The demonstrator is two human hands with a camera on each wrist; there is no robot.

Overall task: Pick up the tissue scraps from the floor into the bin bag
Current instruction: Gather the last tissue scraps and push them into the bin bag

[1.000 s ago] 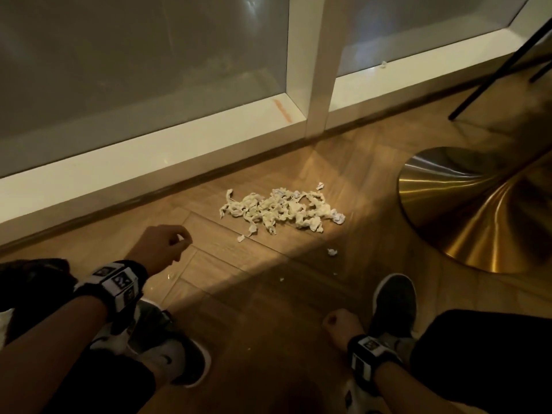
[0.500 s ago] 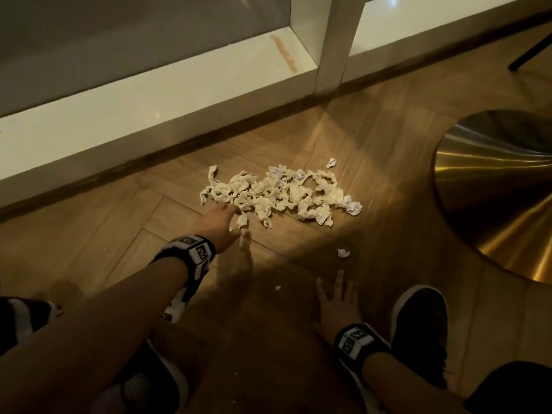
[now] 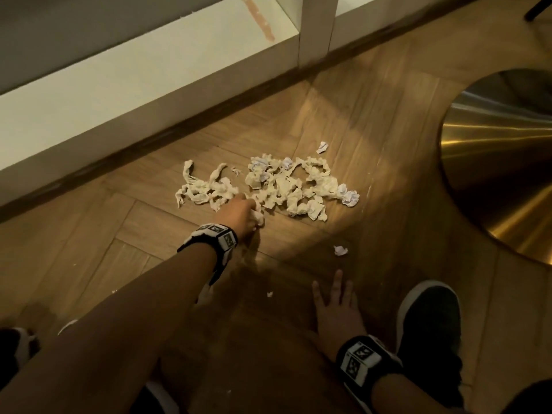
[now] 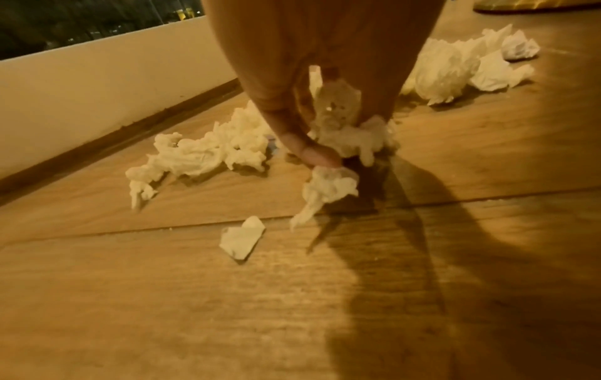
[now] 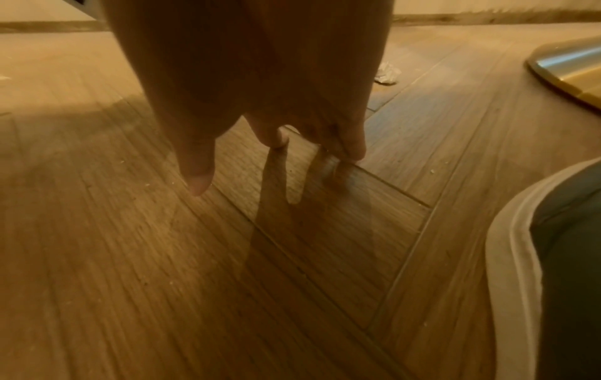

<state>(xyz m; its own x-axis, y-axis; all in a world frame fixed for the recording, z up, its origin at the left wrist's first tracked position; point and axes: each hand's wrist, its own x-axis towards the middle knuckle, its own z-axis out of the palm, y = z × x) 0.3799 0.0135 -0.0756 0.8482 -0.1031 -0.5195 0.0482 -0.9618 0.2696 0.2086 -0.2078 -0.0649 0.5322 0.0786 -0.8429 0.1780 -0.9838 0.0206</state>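
A pile of crumpled white tissue scraps (image 3: 286, 186) lies on the wooden floor near the white window ledge. My left hand (image 3: 242, 213) reaches into the pile's near edge and its curled fingers grip a wad of tissue scraps (image 4: 338, 138), with one scrap dangling below the thumb. A loose flat scrap (image 4: 242, 240) lies just in front of that hand. My right hand (image 3: 336, 306) rests on the floor with straight spread fingers (image 5: 198, 177) and holds nothing. A single scrap (image 3: 340, 250) lies beyond its fingertips. No bin bag is in view.
A large brass-coloured round table base (image 3: 501, 156) stands on the floor at the right. The white window ledge (image 3: 119, 94) and dark skirting run along the back. My dark shoe (image 3: 427, 330) is planted beside the right hand. Tiny crumbs (image 3: 269, 293) dot the floor.
My left hand has reached forward from near my knee into the pile and closed on scraps. My right hand went from a curled fist to fingers spread on the floor.
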